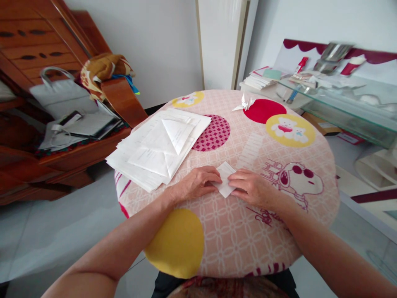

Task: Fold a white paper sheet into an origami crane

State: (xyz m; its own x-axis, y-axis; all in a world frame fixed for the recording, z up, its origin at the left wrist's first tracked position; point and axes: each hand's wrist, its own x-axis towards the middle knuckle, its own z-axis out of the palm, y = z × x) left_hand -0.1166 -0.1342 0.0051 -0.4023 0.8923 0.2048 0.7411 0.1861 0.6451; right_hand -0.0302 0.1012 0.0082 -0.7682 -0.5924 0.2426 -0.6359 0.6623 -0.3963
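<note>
A small folded piece of white paper [225, 179] lies on the round table with its pink patterned cloth [235, 231]. My left hand [195, 183] presses on the paper's left side, fingers curled and pinching its edge. My right hand [250, 187] holds the paper's right side, fingers bent down onto it. Both hands meet over the paper near the table's middle. A stack of white paper sheets [158, 147] lies to the far left of my hands, with a folded triangular sheet on top.
A small folded paper figure [246, 102] sits at the table's far side. A wooden bench [46, 136] with a grey bag, papers and a cloth stands left. A glass shelf [341, 103] with cluttered items stands right. Grey floor surrounds the table.
</note>
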